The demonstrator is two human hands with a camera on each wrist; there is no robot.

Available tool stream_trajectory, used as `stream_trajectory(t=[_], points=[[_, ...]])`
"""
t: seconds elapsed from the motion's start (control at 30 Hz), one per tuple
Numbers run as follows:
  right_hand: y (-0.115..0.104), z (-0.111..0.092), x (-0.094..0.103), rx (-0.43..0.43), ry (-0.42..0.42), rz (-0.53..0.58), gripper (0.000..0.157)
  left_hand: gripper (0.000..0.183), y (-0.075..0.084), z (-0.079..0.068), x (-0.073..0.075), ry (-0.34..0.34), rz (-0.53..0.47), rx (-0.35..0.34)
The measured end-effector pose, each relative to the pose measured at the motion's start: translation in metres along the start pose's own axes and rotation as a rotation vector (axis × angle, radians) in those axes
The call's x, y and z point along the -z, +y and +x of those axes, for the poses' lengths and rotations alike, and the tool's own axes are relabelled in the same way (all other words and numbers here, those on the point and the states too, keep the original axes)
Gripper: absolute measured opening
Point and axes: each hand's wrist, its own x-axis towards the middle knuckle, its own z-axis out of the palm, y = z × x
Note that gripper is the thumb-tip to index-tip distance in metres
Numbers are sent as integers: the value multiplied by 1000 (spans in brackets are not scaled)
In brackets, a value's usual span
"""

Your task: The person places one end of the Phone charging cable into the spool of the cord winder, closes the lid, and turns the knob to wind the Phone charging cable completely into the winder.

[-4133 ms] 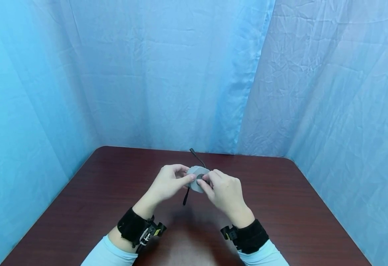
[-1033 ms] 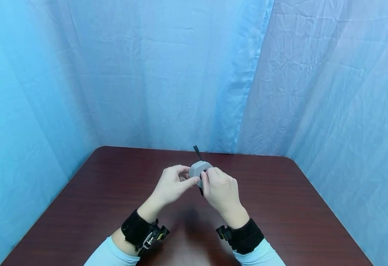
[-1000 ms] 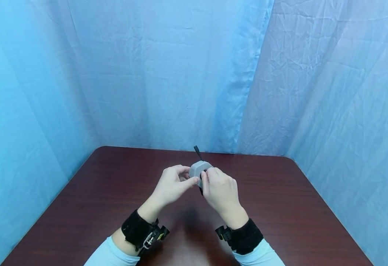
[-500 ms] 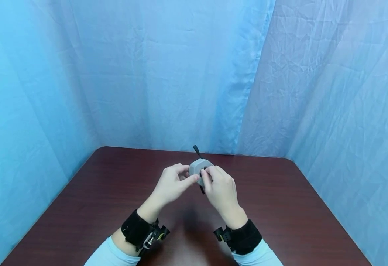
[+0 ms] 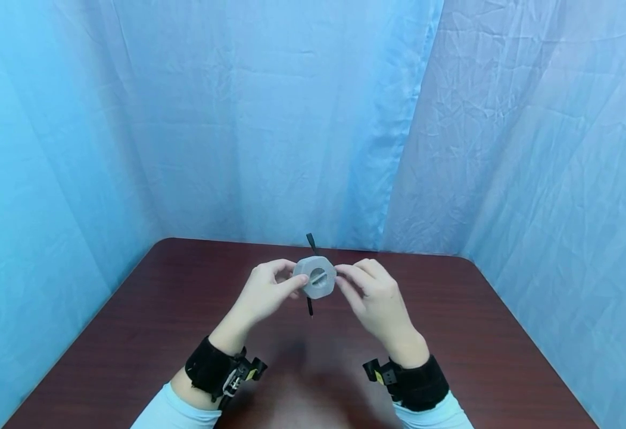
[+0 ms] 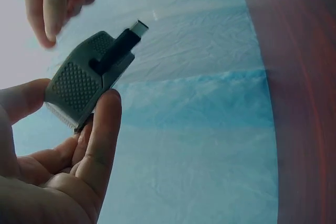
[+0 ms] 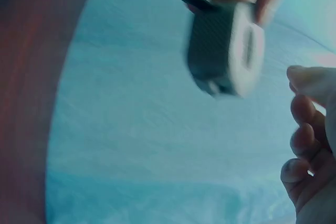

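A retractable charging cable (image 5: 318, 275) with a grey, many-sided case is held above the table. A round recess with a bar across it faces up in the head view. My left hand (image 5: 267, 290) pinches the case's left side between thumb and fingers. Black cable ends stick out at the top (image 5: 311, 240) and bottom (image 5: 310, 307). In the left wrist view a USB-C plug (image 6: 138, 28) lies against the ridged case edge. My right hand (image 5: 374, 298) is beside the case, fingers loosely bent; the right wrist view shows a gap between them and the blurred case (image 7: 223, 51).
The dark reddish-brown table (image 5: 130, 328) lies below both hands. Light blue curtains (image 5: 237, 119) hang behind it and on both sides. Each wrist wears a black band (image 5: 422, 381) with a small camera.
My right hand has let go of the recessed middle of the case and moved right. The left hand has shifted slightly left with the cable, and the case's face now shows.
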Motion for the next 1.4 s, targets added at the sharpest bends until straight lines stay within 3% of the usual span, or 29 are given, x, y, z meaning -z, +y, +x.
stream_trajectory(t=[0.27, 0.57, 0.8, 0.97, 1.17, 1.4], points=[[5, 5, 25, 130, 3, -44, 17, 34, -13, 6, 11, -114, -137, 102], [10, 3, 22, 244, -134, -145, 9, 29, -18, 8, 12, -215, -213, 173], [10, -3, 0, 206, -227, -164, 23, 27, -18, 8, 9, -268, -176, 156], [9, -11, -17, 177, -250, -183, 16, 29, -15, 6, 4, -279, -137, 155], [6, -15, -25, 129, -184, -187, 14, 32, -10, 4, 0, -270, -85, 84], [1, -16, -30, 10, -84, -186, 16, 36, -6, 2, -6, -197, -33, 4]])
